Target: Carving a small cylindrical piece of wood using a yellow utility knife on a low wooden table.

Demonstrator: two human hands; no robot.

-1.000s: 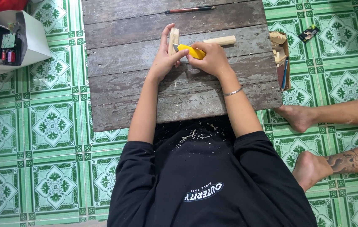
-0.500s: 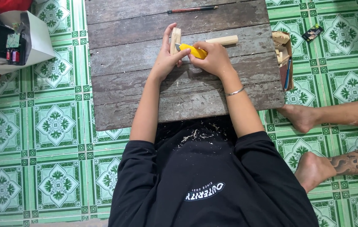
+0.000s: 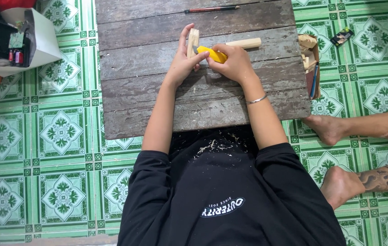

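The left hand (image 3: 181,64) is closed around a short pale wooden block (image 3: 193,41), holding it upright on the weathered plank desk (image 3: 157,91). The right hand (image 3: 235,64) grips a yellow utility knife (image 3: 212,53), its blade end touching the block's side. Just beyond the knife, a pale wooden stick (image 3: 245,43) lies flat on the desk. Farther from the block, near the desk's far edge, lies a dark red pencil (image 3: 210,8). Off the desk's right edge, well apart from the block, a small box of wood scraps (image 3: 309,57) sits on the green patterned tile floor (image 3: 62,136). Another person's bare feet (image 3: 326,130) rest on the floor near that box
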